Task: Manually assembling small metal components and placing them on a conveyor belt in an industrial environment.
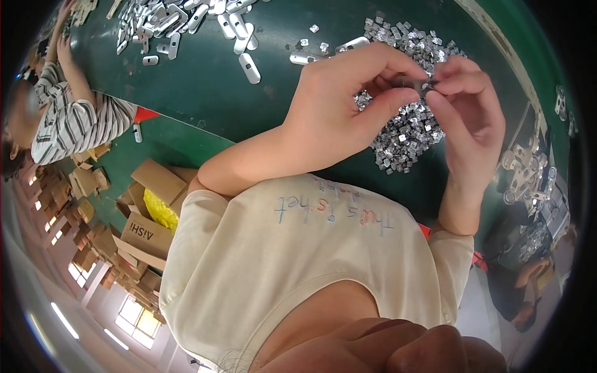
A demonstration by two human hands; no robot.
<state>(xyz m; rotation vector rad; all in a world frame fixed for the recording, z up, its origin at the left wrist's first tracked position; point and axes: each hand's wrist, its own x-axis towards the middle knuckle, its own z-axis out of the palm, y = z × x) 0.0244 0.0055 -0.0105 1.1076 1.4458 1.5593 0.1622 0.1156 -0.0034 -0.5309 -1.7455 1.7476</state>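
Observation:
My left hand (348, 99) pinches a flat grey metal piece (405, 81) between thumb and forefinger; the fingers cover most of it. Facing it, my right hand (467, 102) has thumb and fingertips closed on a small shiny metal piece (426, 87), which meets the edge of the flat one. Both hands are over a heap of small square silvery metal pieces (407, 137) on the green table (205, 93). Beside my left knuckles lie oblong metal plates (303, 58) with a hole in them.
A larger pile of oblong plates (168, 22) spreads over the table's far left. More metal parts (522, 165) lie at the right. A person in a striped shirt (81, 127) works on the left, another (513, 286) at lower right. Cardboard boxes (146, 233) stand at lower left.

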